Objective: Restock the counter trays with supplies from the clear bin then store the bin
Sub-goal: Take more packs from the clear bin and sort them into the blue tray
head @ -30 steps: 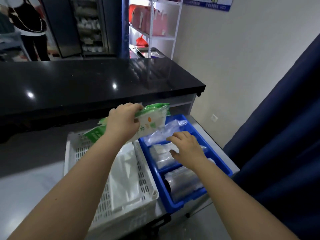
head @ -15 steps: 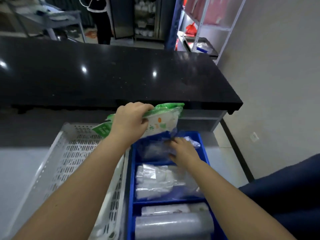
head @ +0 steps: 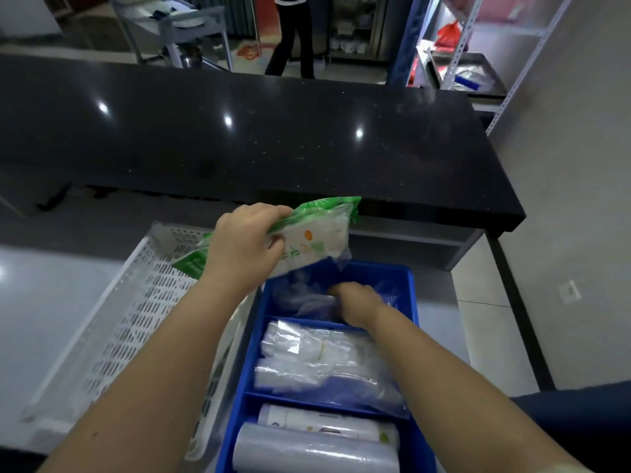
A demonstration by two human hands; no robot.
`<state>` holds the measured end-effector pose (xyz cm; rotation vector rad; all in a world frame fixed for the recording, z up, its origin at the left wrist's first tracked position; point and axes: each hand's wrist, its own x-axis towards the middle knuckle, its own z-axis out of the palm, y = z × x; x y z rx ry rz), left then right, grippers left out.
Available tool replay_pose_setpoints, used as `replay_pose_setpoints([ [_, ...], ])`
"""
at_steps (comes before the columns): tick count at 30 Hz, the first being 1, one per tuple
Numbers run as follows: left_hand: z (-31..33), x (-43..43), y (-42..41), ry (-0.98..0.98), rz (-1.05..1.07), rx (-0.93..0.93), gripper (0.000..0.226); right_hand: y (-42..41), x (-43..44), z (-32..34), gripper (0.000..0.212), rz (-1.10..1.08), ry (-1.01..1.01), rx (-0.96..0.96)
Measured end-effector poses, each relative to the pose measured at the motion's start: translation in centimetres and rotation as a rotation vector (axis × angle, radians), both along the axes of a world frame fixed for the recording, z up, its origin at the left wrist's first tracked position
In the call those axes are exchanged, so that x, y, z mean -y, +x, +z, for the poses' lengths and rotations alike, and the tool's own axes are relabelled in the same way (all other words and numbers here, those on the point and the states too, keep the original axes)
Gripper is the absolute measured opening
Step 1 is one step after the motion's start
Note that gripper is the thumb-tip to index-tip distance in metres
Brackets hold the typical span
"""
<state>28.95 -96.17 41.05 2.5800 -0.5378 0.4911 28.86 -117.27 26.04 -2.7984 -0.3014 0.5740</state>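
Note:
My left hand [head: 244, 245] grips a green-and-white packet [head: 316, 238] and holds it in the air over the far left corner of the blue divided tray [head: 408, 281]. My right hand [head: 356, 300] reaches down into the tray's far compartment, fingers closed on a crumpled clear plastic bag [head: 304, 295]. The middle compartment holds clear packets of white supplies [head: 317, 360]. The near compartment holds rolls of clear plastic [head: 314, 452]. A white perforated crate [head: 112, 322] sits directly left of the blue tray.
A long black countertop [head: 273, 138] runs across behind the trays. A person [head: 293, 32] stands beyond it near a grey cart [head: 177, 25]. White metal shelving [head: 478, 39] stands at the back right, by a wall. Dark blue fabric [head: 580, 425] fills the lower right.
The view tilted down and closer to the trays. My right hand moved from the middle compartment into the far one, onto the clear bag. My left hand kept holding the green packet.

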Motion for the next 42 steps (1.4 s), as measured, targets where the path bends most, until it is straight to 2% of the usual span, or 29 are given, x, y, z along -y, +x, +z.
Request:
replay_pose_setpoints([
  [2, 0.3, -0.1, 0.0, -0.01, -0.003, -0.012, 0.043, -0.4, 0.1, 0.8, 0.032, 0.046, -0.03, 0.086],
  [6, 1.2, 0.4, 0.3, 0.015, -0.029, -0.037, 0.044, -2.3, 0.4, 3.7, 0.03, 0.09, -0.121, 0.374],
  [10, 2.3, 2.9, 0.8, 0.045, -0.107, -0.067, 0.044, -5.9, 1.0, 6.8, 0.028, 0.088, -0.178, 0.51],
  [13, 2.2, 5.4, 0.6, 0.018, -0.184, -0.136, 0.045, -8.7, 2.0, 8.8, 0.026, 0.023, -0.136, 0.599],
  [16, 0.9, 7.4, 0.6, 0.007, -0.261, -0.273, 0.047, -11.1, 2.9, 9.7, 0.028, -0.044, -0.163, 0.611],
  [19, -1.0, 8.7, 0.8, 0.085, -0.332, -0.369, 0.049, -12.5, 3.3, 9.5, 0.031, -0.086, -0.175, 0.595],
  [22, -3.4, 9.2, 1.0, 0.164, -0.324, -0.369, 0.049, -13.1, 3.3, 9.1, 0.032, -0.111, -0.18, 0.586],
  [27, -5.4, 8.2, 2.2, 0.148, -0.283, -0.344, 0.048, -12.7, 2.7, 8.7, 0.035, -0.134, -0.182, 0.569],
  [35, -4.4, 7.8, 3.8, 0.007, -0.322, -0.297, 0.046, -12.3, 2.4, 8.9, 0.033, -0.166, -0.118, 0.591],
  [39, -4.6, 8.3, 3.3, 0.092, -0.369, -0.262, 0.048, -12.2, 2.6, 8.6, 0.027, -0.172, -0.122, 0.545],
  [42, -5.7, 8.3, 3.0, 0.176, -0.383, -0.341, 0.05, -12.0, 2.6, 8.5, 0.02, -0.169, -0.145, 0.514],
])
